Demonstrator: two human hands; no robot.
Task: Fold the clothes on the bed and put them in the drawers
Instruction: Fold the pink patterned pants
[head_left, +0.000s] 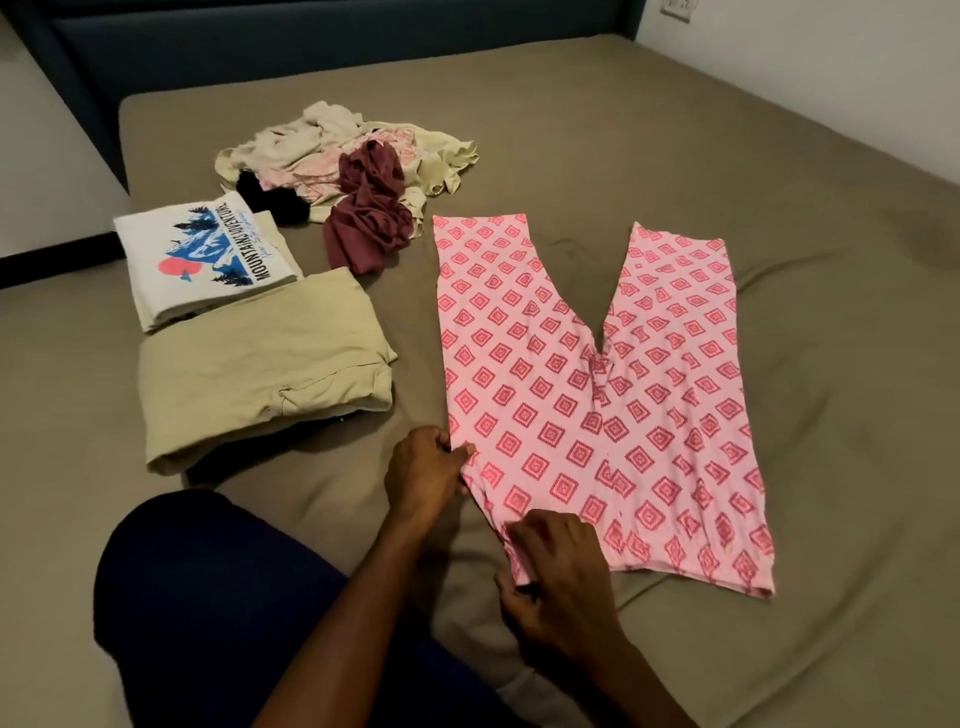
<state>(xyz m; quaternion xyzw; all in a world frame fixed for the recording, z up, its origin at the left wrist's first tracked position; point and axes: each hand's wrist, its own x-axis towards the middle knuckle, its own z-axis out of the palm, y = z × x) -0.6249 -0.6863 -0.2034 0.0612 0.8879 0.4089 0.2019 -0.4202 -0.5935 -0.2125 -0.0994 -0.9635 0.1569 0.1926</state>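
Pink patterned pants (587, 405) lie spread flat on the bed (727, 156), legs pointing away from me. My left hand (431, 467) pinches the pants' left side edge near the waist. My right hand (556, 577) grips the near left corner of the waistband. Left of the pants sit a folded beige garment (260, 374) and, behind it, a folded white printed T-shirt (208, 260). A heap of unfolded clothes (343, 161), with a maroon piece (369, 218) at its front, lies farther back.
My knee in dark blue fabric (218, 597) rests on the bed's near edge. A dark headboard (311, 41) runs along the back, and a white wall (831, 67) stands at the right. Bare sheet stretches right of the pants. No drawers are in view.
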